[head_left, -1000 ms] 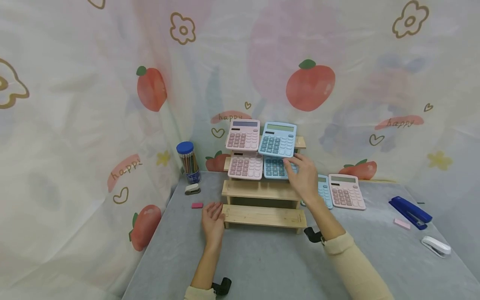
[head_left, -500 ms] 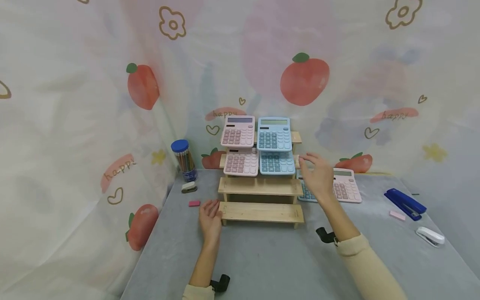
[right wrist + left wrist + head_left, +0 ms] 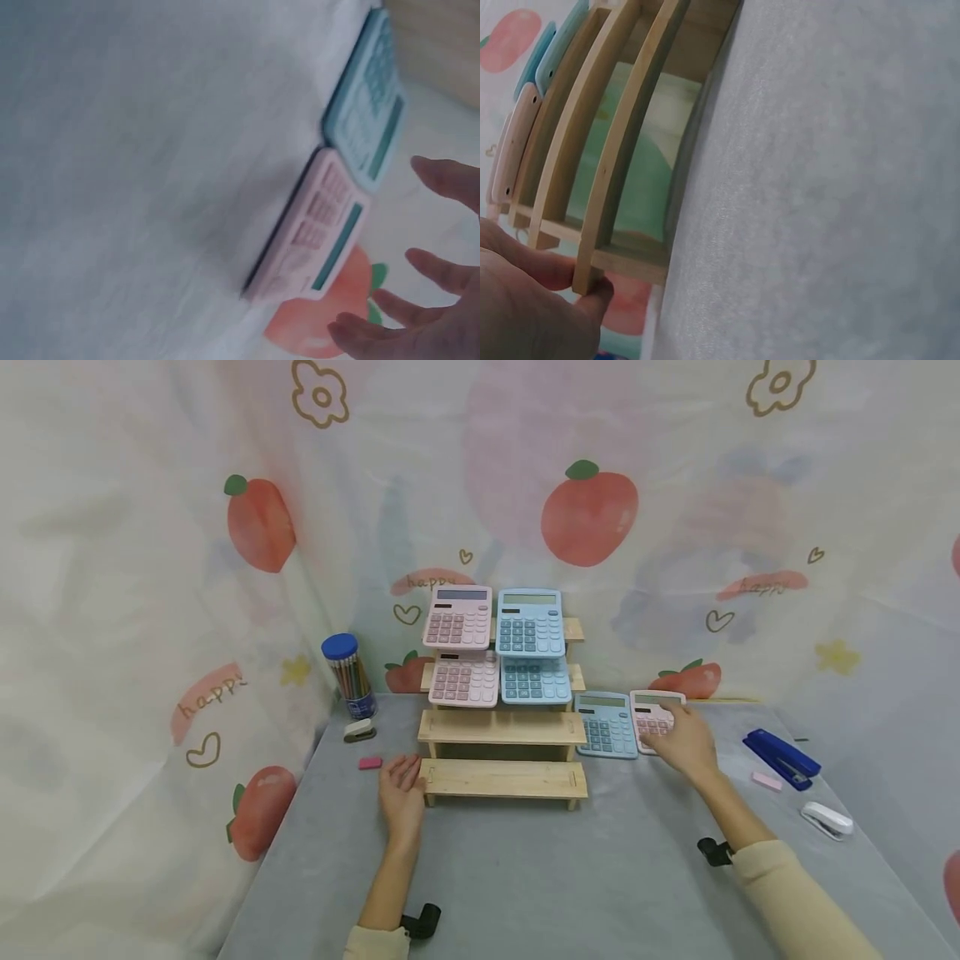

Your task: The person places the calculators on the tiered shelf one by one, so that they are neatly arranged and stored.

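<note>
Overhead, "happy" on backdrop (image 3: 761, 585) — right hand (image 3: 686, 743) grip wide over pink calculator (image 3: 654, 718), left hand (image 3: 401, 793) flat against rack (image 3: 502, 777).

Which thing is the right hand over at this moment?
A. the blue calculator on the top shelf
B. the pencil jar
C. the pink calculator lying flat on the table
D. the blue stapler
C: the right hand reaches, fingers spread, over the pink calculator that lies flat on the table beside the blue calculator, to the right of the wooden shelf.
</note>
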Demonstrator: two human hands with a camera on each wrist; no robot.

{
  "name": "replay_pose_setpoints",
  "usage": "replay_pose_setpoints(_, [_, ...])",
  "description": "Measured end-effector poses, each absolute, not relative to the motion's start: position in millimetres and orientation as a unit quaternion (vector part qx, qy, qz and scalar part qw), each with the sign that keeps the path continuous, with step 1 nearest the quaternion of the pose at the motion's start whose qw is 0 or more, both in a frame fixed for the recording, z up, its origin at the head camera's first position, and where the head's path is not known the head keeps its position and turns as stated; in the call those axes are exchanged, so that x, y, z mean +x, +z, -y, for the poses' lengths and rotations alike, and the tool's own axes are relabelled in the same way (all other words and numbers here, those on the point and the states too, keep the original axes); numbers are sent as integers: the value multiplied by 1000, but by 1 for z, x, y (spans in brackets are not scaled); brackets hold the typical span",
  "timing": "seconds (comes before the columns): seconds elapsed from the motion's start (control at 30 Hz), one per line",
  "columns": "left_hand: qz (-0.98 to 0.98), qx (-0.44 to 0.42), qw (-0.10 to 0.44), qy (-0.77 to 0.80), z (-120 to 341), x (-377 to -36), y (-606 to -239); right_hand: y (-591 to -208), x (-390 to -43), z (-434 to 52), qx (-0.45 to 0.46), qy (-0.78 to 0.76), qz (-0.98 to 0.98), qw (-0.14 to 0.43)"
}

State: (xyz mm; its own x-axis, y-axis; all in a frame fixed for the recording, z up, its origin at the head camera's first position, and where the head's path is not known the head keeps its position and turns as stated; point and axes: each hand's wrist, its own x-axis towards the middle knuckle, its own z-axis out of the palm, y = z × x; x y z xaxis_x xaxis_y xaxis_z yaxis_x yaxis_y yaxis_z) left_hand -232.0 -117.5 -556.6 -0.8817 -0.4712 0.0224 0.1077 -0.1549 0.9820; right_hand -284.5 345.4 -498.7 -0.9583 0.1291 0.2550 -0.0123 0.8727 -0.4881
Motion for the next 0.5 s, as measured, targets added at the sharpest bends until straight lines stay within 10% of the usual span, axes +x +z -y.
replay_pose_setpoints(0.5, [615,137,197,-751,120,-232,-555,-534,-305,-371,-68,251,965,34])
